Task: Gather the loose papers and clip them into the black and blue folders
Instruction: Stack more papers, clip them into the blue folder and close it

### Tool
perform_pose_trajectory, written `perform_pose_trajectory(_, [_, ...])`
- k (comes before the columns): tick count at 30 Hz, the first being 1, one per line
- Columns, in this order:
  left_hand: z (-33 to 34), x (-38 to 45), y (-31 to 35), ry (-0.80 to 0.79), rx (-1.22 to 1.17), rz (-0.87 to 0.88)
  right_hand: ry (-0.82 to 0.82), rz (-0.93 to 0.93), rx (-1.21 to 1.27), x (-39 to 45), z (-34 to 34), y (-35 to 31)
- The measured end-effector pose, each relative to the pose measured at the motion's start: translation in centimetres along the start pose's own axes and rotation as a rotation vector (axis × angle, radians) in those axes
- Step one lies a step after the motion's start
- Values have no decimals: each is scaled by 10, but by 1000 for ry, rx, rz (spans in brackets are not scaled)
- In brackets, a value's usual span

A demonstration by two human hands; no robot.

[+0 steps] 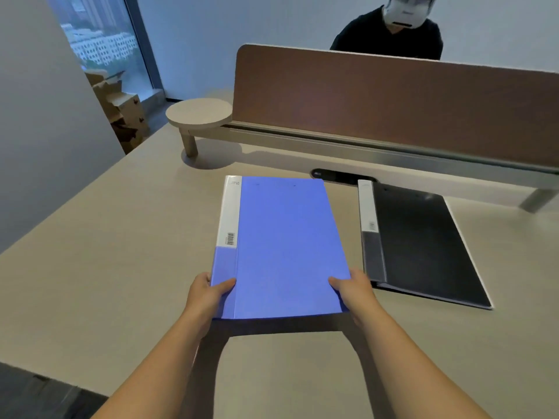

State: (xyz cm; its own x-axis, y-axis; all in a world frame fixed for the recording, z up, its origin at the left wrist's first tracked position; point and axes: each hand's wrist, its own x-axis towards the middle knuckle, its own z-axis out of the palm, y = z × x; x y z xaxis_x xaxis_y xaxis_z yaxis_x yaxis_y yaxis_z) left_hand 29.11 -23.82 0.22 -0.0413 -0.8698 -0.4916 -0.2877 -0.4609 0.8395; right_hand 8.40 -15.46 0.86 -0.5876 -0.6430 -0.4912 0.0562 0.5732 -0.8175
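Observation:
A closed blue folder (pixel 281 246) with a white spine label is held just above the beige desk (pixel 106 267), its near edge lifted. My left hand (pixel 205 297) grips its near left corner, thumb on top. My right hand (pixel 354 293) grips the near right corner the same way. To the right, a closed black folder (pixel 423 246) lies flat on the desk, with white paper edges showing along its right and near sides. No loose papers are visible.
A brown divider panel (pixel 393 101) runs along the desk's far edge, with a person in black seated behind it. A small round raised shelf (pixel 199 114) stands at the far left. A dark cable slot (pixel 341 176) sits behind the folders. Cardboard boxes (pixel 121 113) stand by the window.

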Motion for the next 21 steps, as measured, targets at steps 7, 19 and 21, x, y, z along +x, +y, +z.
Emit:
perform_pose_trajectory(7, [123,-24,30,-110,42,79,153,9,42,28,-117,24])
perform_pose_trajectory(19, [277,-24,50,-76,260,119,346,100,-233,109,-239,63])
perform_pose_trajectory(21, [284,-20,49,-99,288,126,333,100,-218,118,-242,69])
